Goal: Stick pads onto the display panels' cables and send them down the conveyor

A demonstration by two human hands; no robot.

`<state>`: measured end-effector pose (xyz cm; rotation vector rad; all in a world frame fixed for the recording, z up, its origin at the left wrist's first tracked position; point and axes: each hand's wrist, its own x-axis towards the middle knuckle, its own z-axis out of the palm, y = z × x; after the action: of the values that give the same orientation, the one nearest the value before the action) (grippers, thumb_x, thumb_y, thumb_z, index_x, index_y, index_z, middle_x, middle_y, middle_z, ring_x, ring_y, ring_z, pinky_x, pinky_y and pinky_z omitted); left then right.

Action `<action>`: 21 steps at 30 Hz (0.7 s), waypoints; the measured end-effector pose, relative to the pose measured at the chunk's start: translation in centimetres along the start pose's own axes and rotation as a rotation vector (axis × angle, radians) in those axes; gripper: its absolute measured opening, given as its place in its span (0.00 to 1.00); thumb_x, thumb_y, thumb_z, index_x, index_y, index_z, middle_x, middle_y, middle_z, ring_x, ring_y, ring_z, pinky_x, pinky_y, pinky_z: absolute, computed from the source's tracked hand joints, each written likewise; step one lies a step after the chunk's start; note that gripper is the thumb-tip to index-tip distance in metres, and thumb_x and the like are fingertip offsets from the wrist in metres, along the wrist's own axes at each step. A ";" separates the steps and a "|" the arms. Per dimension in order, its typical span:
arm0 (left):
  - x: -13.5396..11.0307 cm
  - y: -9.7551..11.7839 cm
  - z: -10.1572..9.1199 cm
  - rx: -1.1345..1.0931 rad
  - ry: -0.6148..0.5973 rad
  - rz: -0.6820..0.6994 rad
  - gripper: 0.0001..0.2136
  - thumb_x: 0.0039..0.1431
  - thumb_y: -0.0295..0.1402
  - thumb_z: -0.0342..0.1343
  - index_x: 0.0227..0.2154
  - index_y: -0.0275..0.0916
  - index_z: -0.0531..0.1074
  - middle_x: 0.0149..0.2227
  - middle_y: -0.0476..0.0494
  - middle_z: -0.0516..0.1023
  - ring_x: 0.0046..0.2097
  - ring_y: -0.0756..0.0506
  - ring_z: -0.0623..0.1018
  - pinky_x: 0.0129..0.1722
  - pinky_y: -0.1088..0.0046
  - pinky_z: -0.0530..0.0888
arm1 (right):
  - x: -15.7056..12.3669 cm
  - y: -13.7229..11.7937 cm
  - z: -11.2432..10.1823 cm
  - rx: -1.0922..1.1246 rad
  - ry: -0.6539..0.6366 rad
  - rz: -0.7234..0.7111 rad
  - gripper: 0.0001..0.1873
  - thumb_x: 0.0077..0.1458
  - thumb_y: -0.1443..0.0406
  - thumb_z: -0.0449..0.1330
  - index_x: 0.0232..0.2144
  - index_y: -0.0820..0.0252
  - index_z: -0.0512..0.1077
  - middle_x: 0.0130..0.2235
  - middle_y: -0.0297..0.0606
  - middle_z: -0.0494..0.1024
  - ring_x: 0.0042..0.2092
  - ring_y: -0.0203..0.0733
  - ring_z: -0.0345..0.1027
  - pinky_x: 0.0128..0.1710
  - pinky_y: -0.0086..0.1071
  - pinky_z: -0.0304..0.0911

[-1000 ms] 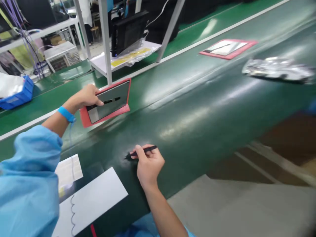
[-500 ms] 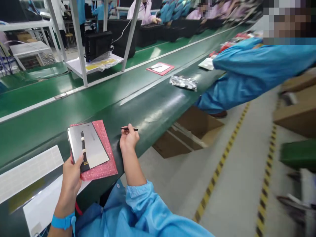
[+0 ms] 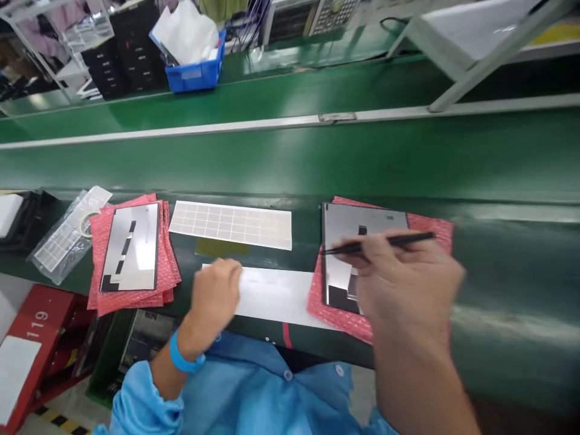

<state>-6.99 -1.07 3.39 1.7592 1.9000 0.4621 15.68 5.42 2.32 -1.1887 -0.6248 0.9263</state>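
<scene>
My right hand (image 3: 403, 278) grips black tweezers (image 3: 410, 238), held level above the right-hand display panel (image 3: 338, 226), their tips pointing left. That panel is silver-backed with black strips; it lies on pink bubble wrap (image 3: 439, 232), and my hand hides part of it. My left hand (image 3: 216, 293), with a blue wrist strap, is closed at the left end of a blank white strip (image 3: 272, 296). Its fingertips are turned away, so I cannot see what is in them. A white label sheet (image 3: 231, 223) marked in a grid lies just beyond.
On the left, another display panel (image 3: 140, 241) rests on stacked pink bubble bags (image 3: 170, 278). Beside it lies a clear bag (image 3: 58, 248) with a label sheet. A blue bin (image 3: 194, 75) stands across the green belt (image 3: 272, 160). A slanted white post (image 3: 489, 63) rises at the back right.
My view has swung left and down. My left hand has let go of the right-hand panel and moved left. My right hand has brought the tweezers over that panel, which now lies on its bubble wrap.
</scene>
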 end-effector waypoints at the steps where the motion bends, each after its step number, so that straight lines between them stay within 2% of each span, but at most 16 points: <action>1: 0.9 -1.3 -0.6 0.031 0.046 0.014 0.14 0.76 0.29 0.51 0.46 0.39 0.83 0.49 0.36 0.88 0.52 0.36 0.86 0.55 0.55 0.79 | -0.6 0.7 1.8 -0.028 -0.081 0.018 0.23 0.42 0.51 0.82 0.30 0.52 0.76 0.29 0.36 0.83 0.29 0.45 0.81 0.26 0.34 0.80; 3: 3.4 -3.0 -0.9 0.066 0.093 0.100 0.14 0.77 0.28 0.50 0.54 0.37 0.81 0.57 0.33 0.84 0.60 0.35 0.82 0.63 0.52 0.76 | -0.8 2.2 4.9 -0.057 -0.175 0.052 0.26 0.43 0.49 0.81 0.32 0.55 0.74 0.30 0.36 0.83 0.30 0.44 0.82 0.26 0.33 0.80; 5: 6.3 -3.5 -0.2 0.082 0.075 0.257 0.15 0.77 0.28 0.53 0.60 0.39 0.78 0.66 0.35 0.79 0.70 0.35 0.75 0.70 0.51 0.70 | 0.0 3.6 6.9 -0.059 -0.229 0.071 0.26 0.46 0.49 0.80 0.33 0.55 0.72 0.29 0.34 0.82 0.30 0.42 0.82 0.27 0.32 0.79; 7: 8.6 -3.2 0.9 0.099 0.029 0.420 0.15 0.76 0.28 0.56 0.61 0.40 0.77 0.70 0.37 0.75 0.74 0.34 0.69 0.72 0.48 0.68 | 1.0 4.4 7.4 -0.061 -0.254 0.076 0.27 0.47 0.48 0.80 0.34 0.55 0.71 0.29 0.32 0.82 0.30 0.40 0.81 0.27 0.29 0.79; 9: 9.8 -3.1 1.5 0.112 -0.013 0.522 0.14 0.76 0.26 0.54 0.59 0.39 0.78 0.69 0.36 0.77 0.74 0.34 0.71 0.71 0.47 0.69 | 1.5 4.7 7.0 -0.080 -0.234 0.074 0.28 0.47 0.48 0.80 0.34 0.55 0.71 0.30 0.31 0.83 0.29 0.39 0.81 0.26 0.27 0.77; 12: 9.7 -3.9 1.1 0.081 0.050 0.535 0.15 0.77 0.25 0.51 0.58 0.37 0.79 0.66 0.35 0.79 0.70 0.37 0.75 0.69 0.51 0.71 | 0.9 4.8 5.9 -0.124 -0.198 0.085 0.28 0.48 0.49 0.81 0.36 0.56 0.72 0.30 0.32 0.84 0.31 0.39 0.83 0.27 0.26 0.78; 15: 8.5 -5.0 0.4 0.060 0.167 0.518 0.13 0.77 0.28 0.54 0.54 0.38 0.82 0.61 0.37 0.82 0.63 0.38 0.78 0.64 0.54 0.75 | -0.4 5.3 5.2 -0.165 -0.248 0.115 0.26 0.52 0.49 0.80 0.37 0.57 0.72 0.31 0.34 0.84 0.33 0.40 0.84 0.29 0.26 0.78; 17: 7.9 -5.3 0.6 0.112 0.131 0.522 0.11 0.75 0.29 0.57 0.51 0.41 0.83 0.59 0.36 0.81 0.60 0.36 0.78 0.60 0.52 0.77 | -1.0 5.9 5.1 -0.189 -0.278 0.118 0.24 0.54 0.50 0.79 0.37 0.57 0.72 0.32 0.34 0.84 0.34 0.40 0.84 0.30 0.26 0.79; 21: 7.5 -5.0 1.7 0.204 0.038 0.502 0.10 0.73 0.29 0.60 0.51 0.42 0.85 0.62 0.32 0.78 0.61 0.31 0.75 0.57 0.49 0.76 | -1.1 7.0 5.0 -0.238 -0.292 0.085 0.19 0.58 0.53 0.77 0.36 0.56 0.73 0.32 0.31 0.85 0.35 0.39 0.84 0.31 0.26 0.79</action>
<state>-10.34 5.72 -1.84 2.3885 1.5596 0.4910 9.14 7.62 -2.87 -1.3093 -0.9455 1.1325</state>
